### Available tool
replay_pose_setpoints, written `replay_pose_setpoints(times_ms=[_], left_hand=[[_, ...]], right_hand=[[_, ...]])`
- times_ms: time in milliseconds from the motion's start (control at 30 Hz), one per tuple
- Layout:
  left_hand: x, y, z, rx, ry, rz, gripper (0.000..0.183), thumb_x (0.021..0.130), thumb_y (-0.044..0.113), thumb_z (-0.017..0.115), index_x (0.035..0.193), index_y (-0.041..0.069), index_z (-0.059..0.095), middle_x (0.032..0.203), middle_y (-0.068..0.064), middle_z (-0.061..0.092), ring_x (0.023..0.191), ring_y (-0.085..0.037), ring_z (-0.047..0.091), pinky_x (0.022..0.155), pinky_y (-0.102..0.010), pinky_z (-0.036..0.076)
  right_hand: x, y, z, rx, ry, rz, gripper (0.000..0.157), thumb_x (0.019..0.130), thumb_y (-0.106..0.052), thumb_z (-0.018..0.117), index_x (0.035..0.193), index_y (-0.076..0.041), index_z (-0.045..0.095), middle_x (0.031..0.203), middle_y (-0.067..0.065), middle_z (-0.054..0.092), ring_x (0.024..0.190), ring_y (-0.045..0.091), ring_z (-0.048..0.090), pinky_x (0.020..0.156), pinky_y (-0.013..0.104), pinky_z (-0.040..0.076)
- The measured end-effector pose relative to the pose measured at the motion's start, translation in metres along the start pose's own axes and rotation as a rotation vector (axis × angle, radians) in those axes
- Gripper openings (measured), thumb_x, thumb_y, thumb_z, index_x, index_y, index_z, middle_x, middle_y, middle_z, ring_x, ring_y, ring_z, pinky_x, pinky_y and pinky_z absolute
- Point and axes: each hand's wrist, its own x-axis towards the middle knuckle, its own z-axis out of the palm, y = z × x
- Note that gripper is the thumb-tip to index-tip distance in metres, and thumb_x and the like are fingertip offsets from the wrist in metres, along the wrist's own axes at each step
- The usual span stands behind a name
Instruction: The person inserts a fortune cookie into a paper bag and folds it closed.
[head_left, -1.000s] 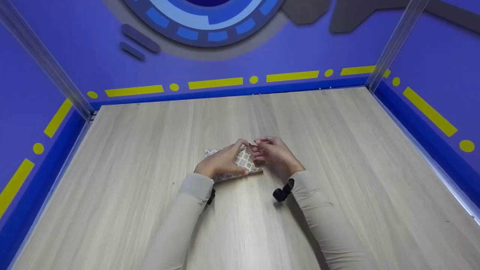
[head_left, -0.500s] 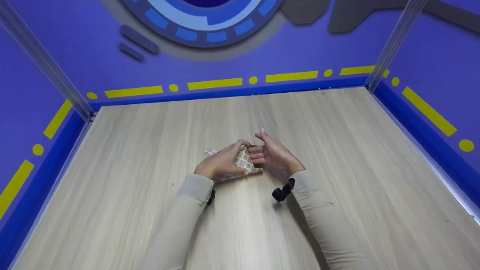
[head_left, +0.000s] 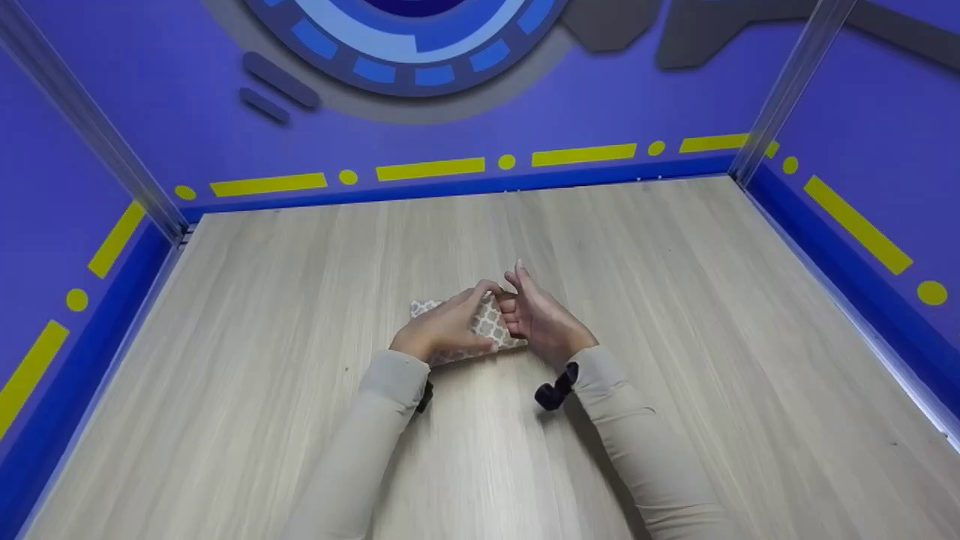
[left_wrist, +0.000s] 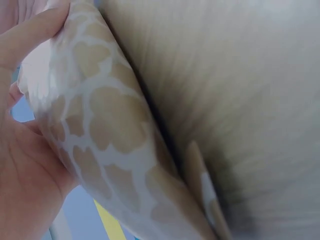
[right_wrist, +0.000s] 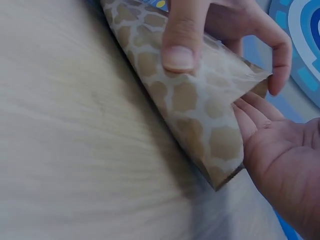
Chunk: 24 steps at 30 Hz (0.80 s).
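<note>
A small paper bag (head_left: 491,324), white with a tan lattice pattern and brown inside, lies over the middle of the table. My left hand (head_left: 442,328) grips it from above, thumb on the near side and fingers at the far side. In the right wrist view the left thumb (right_wrist: 181,47) presses the bag's face near its gaping mouth. My right hand (head_left: 549,324) is at that mouth, thumb raised and holding nothing, its fingertips inside and hidden by the paper. The left wrist view shows the bag's bulging side (left_wrist: 115,120) against the left palm (left_wrist: 30,175).
The wood-grain table (head_left: 262,300) spreads out around both hands. Blue panels with yellow markings (head_left: 431,167) stand along its back and sides. A black wrist camera (head_left: 553,396) hangs beneath the right cuff.
The right hand's fingers have uncurled from the bag's edge, its thumb lifting away, and have slid left into the mouth. The left hand keeps its grip almost unmoved.
</note>
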Motion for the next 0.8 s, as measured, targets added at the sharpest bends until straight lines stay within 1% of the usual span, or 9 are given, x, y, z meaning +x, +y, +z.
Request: replay_pose_setpoints(times_ms=[67, 100, 167, 400, 433, 500, 567, 700, 800], left_hand=[[-0.001, 0.001, 0.0, 0.002, 0.001, 0.001, 0.08, 0.074, 0.024, 0.079, 0.136, 0.032, 0.031, 0.139, -0.007, 0.048, 0.126, -0.026, 0.05, 0.101, -0.042, 0.044], [-0.001, 0.001, 0.0, 0.003, 0.002, 0.002, 0.079, 0.074, 0.025, 0.079, 0.136, 0.032, 0.031, 0.14, -0.007, 0.047, 0.128, -0.026, 0.049, 0.103, -0.042, 0.043], [-0.002, 0.002, 0.0, 0.002, 0.005, 0.003, 0.078, 0.075, 0.025, 0.079, 0.135, 0.032, 0.031, 0.14, -0.007, 0.046, 0.128, -0.028, 0.049, 0.102, -0.043, 0.044], [-0.001, 0.006, 0.001, 0.012, 0.005, 0.008, 0.077, 0.075, 0.024, 0.079, 0.136, 0.03, 0.031, 0.145, -0.009, 0.043, 0.131, -0.03, 0.047, 0.105, -0.044, 0.042], [-0.001, 0.007, 0.002, 0.009, 0.006, 0.013, 0.078, 0.075, 0.023, 0.079, 0.137, 0.029, 0.031, 0.146, -0.009, 0.043, 0.131, -0.03, 0.046, 0.106, -0.044, 0.041], [-0.001, 0.007, 0.003, 0.003, 0.007, 0.019, 0.079, 0.075, 0.023, 0.079, 0.137, 0.029, 0.031, 0.145, -0.009, 0.043, 0.131, -0.028, 0.046, 0.106, -0.043, 0.04], [-0.001, 0.007, 0.003, -0.006, 0.007, 0.02, 0.081, 0.075, 0.023, 0.08, 0.138, 0.031, 0.03, 0.146, -0.01, 0.042, 0.132, -0.028, 0.045, 0.107, -0.044, 0.039], [-0.001, 0.005, 0.002, -0.031, -0.005, 0.013, 0.082, 0.077, 0.029, 0.079, 0.14, 0.031, 0.025, 0.147, -0.011, 0.041, 0.134, -0.031, 0.043, 0.108, -0.044, 0.037], [-0.002, 0.003, -0.002, -0.07, -0.019, -0.001, 0.079, 0.082, 0.036, 0.074, 0.141, 0.027, 0.023, 0.145, -0.017, 0.042, 0.133, -0.034, 0.044, 0.108, -0.045, 0.038]], right_hand=[[0.002, 0.002, 0.003, 0.023, 0.014, 0.006, 0.078, 0.094, -0.067, 0.018, 0.154, -0.024, -0.009, 0.103, 0.012, 0.065, 0.082, 0.016, 0.065, 0.071, 0.027, 0.053], [0.003, 0.003, 0.004, 0.025, 0.022, 0.005, 0.079, 0.094, -0.068, 0.018, 0.154, -0.024, -0.008, 0.103, 0.01, 0.063, 0.081, 0.015, 0.063, 0.071, 0.027, 0.052], [0.005, 0.005, 0.006, 0.034, 0.027, 0.0, 0.08, 0.093, -0.07, 0.016, 0.154, -0.024, -0.009, 0.114, 0.012, 0.06, 0.085, 0.015, 0.062, 0.075, 0.028, 0.051], [0.012, 0.011, 0.004, 0.099, 0.016, -0.023, 0.078, 0.094, -0.067, 0.01, 0.154, -0.02, -0.011, 0.128, 0.015, 0.054, 0.095, 0.016, 0.064, 0.078, 0.03, 0.054], [0.012, 0.012, 0.003, 0.1, 0.017, -0.025, 0.078, 0.094, -0.067, 0.009, 0.154, -0.02, -0.012, 0.135, 0.016, 0.049, 0.1, 0.016, 0.062, 0.081, 0.03, 0.053], [0.012, 0.013, 0.002, 0.083, 0.021, -0.031, 0.078, 0.095, -0.066, 0.008, 0.154, -0.019, -0.012, 0.141, 0.016, 0.041, 0.101, 0.016, 0.061, 0.082, 0.029, 0.053], [0.012, 0.013, 0.001, 0.06, 0.022, -0.033, 0.077, 0.095, -0.066, 0.008, 0.154, -0.02, -0.012, 0.135, 0.016, 0.045, 0.095, 0.015, 0.061, 0.076, 0.028, 0.053], [0.011, 0.012, 0.0, -0.003, 0.022, -0.029, 0.076, 0.095, -0.065, 0.008, 0.154, -0.022, -0.012, 0.108, 0.01, 0.055, 0.075, 0.013, 0.061, 0.061, 0.026, 0.051], [0.01, 0.011, -0.002, -0.054, 0.018, -0.042, 0.073, 0.097, -0.062, 0.009, 0.153, -0.021, -0.011, 0.107, 0.009, 0.061, 0.078, 0.014, 0.064, 0.062, 0.027, 0.052]])
